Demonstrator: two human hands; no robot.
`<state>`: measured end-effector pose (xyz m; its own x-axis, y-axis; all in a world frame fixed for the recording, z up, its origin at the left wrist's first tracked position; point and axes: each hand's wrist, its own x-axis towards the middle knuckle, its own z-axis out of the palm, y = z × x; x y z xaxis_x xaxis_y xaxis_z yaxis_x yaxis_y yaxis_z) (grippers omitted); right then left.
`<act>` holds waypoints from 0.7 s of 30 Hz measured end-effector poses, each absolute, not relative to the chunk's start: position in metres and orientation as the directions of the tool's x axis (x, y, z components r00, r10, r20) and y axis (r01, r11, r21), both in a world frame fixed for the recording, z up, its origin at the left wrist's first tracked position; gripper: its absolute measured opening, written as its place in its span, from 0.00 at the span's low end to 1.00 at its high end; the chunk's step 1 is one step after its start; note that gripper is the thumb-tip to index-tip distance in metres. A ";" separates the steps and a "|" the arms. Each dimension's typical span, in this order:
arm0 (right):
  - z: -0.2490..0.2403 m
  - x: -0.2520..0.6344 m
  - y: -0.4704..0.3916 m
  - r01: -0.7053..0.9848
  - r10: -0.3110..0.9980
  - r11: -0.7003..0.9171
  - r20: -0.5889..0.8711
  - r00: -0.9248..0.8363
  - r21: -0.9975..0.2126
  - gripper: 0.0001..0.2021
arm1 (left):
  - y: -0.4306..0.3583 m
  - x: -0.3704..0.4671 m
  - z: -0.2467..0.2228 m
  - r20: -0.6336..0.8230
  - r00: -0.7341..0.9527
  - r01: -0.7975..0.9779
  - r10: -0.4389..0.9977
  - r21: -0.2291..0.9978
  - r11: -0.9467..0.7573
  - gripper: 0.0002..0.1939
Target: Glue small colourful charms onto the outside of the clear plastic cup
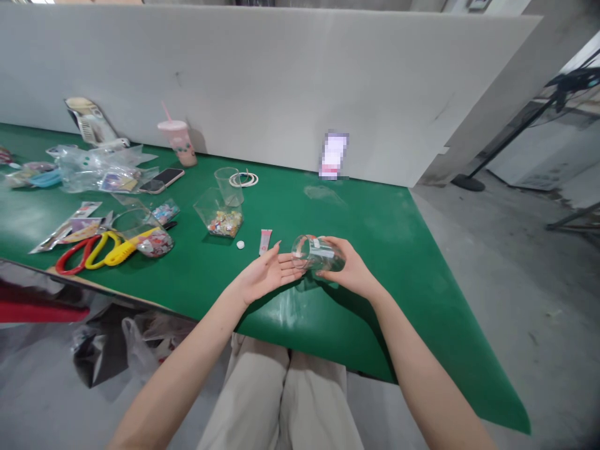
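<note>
My right hand (344, 265) is wrapped round a clear cup (315, 253), tipped on its side with its mouth to the left, over the green table. Palm up, my left hand (270, 273) has its fingers stretched out, the tips at the cup's mouth. Behind my left hand lies a small pink-and-white tube (265, 240), with a round white cap (240, 245) to its left. A clear angular container (224, 220) holds small colourful pieces. Another clear cup (229, 187) stands behind it, beside a coiled white cord (247, 180).
Scissors with red and yellow handles (97, 250), a clear container of pieces (157, 242), a phone (162, 180), plastic bags (94, 169) and a pink drink cup (180, 144) occupy the left. A lit, pixelated screen (334, 155) leans on the white partition (262, 87).
</note>
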<state>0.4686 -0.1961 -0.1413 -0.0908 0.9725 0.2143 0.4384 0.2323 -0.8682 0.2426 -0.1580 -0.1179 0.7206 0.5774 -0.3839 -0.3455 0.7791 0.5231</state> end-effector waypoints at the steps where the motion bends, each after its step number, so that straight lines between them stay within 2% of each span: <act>1: -0.141 0.468 -0.196 0.439 0.972 0.233 0.215 -0.090 -0.868 0.34 | -0.157 0.242 -0.119 -0.368 0.730 -0.348 0.576 0.525 0.777 0.31; 11: -0.138 0.468 -0.197 0.432 0.976 0.219 0.203 -0.084 -0.875 0.34 | -0.155 0.241 -0.125 -0.335 0.751 -0.341 0.570 0.542 0.768 0.32; 21: -0.139 0.467 -0.196 0.438 0.979 0.204 0.193 -0.072 -0.876 0.34 | -0.158 0.243 -0.121 -0.375 0.714 -0.354 0.591 0.535 0.767 0.32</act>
